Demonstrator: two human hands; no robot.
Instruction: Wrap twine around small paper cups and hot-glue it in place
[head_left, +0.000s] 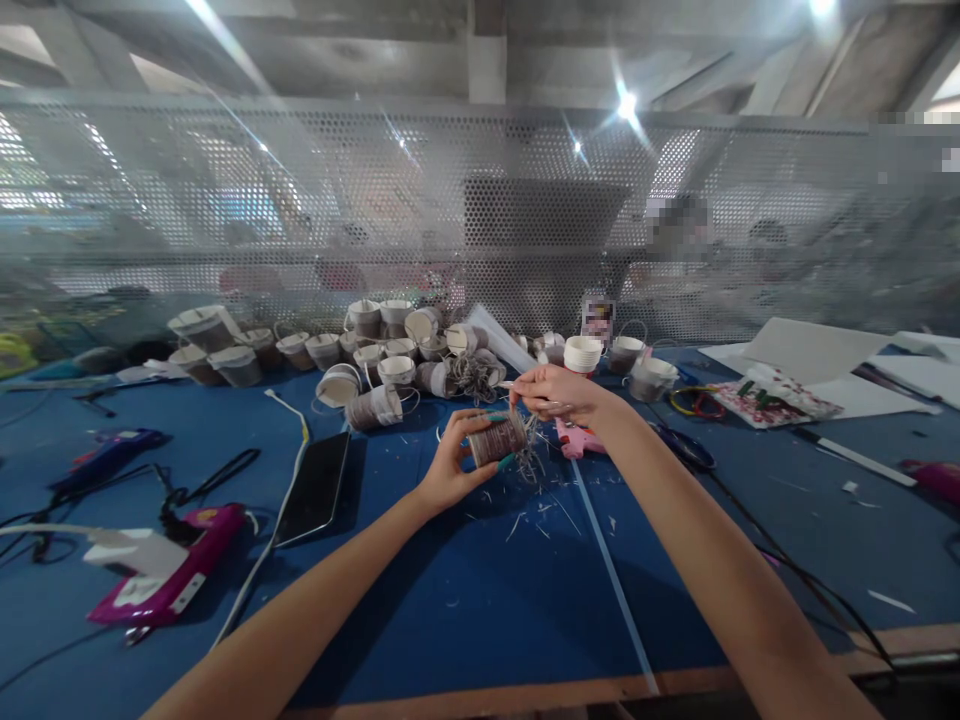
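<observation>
My left hand (454,462) is wrapped around a small cup bound in brown twine (498,441), holding it on its side above the blue table (480,600). My right hand (556,392) hovers just above the cup with its fingers pinched on a thin strand of twine that runs to the cup. Frayed twine ends hang from the cup's right side. Short twine scraps lie scattered on the table under both hands.
A heap of twine-wrapped paper cups (375,355) fills the back of the table, with a stack of white cups (583,353). A phone (315,486) and white cable lie left. Glue guns: magenta (176,570), purple (112,450), pink (576,438). Paper sheets (810,365) lie right. A perforated screen stands behind.
</observation>
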